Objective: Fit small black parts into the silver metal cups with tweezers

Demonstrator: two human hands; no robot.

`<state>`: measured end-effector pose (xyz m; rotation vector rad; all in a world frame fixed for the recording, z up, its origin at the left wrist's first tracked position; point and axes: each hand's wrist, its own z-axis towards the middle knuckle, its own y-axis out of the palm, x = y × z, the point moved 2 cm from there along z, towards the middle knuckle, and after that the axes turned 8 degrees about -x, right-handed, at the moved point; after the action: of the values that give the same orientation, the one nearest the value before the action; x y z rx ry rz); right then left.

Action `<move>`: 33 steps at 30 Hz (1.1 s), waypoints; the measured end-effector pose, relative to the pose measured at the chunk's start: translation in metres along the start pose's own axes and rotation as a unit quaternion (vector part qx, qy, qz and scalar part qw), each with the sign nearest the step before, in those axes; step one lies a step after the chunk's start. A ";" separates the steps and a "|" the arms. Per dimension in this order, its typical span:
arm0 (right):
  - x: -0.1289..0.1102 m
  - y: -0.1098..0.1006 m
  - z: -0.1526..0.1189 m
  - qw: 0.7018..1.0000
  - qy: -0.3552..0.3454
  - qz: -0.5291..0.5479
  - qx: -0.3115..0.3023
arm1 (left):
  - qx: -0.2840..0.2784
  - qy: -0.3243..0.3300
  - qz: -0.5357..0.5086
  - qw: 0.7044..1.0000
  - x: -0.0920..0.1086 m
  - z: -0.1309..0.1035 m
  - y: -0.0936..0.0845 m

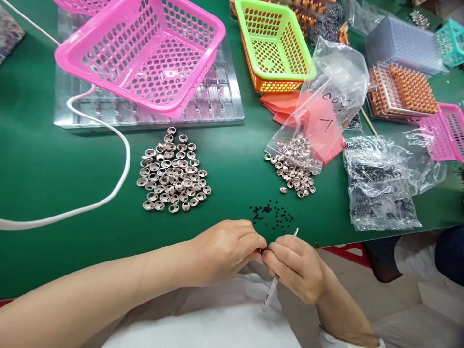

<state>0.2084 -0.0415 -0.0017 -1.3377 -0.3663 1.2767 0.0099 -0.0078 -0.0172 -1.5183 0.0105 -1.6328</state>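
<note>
My left hand [228, 251] and my right hand [299, 266] meet at the table's front edge, fingertips pinched together. A tiny dark piece [263, 251] shows between them, mostly hidden by the fingers, so its kind is unclear. My right hand also holds a slim white tool [270, 294], slanted, its narrow tip pointing up past the knuckles. Just beyond the hands lie scattered small black pieces [279, 216]. Further left is a spread of silvery, hollow cup-like metal parts [176, 176]. More such parts [297, 169] spill from a clear plastic bag [335, 72] at right.
A pink basket [174, 104] rests on a clear compartment tray [232, 104]. A green basket [306, 60] sits in an orange one. A white cable [125, 164] curves across the left. Bags of dark parts [380, 181] and orange pegged racks [413, 92] stand right.
</note>
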 end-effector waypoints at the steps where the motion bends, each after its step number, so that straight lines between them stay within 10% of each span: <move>1: 0.000 0.000 0.001 1.000 -0.004 -0.005 0.003 | 0.001 0.001 0.000 1.000 0.000 0.000 0.000; 33: 0.001 -0.001 0.002 0.999 -0.014 0.030 0.001 | -0.005 -0.005 -0.040 0.999 -0.001 -0.001 0.000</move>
<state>0.2071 -0.0395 -0.0006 -1.3400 -0.3469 1.3454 0.0092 -0.0077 -0.0181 -1.5518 -0.0488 -1.6910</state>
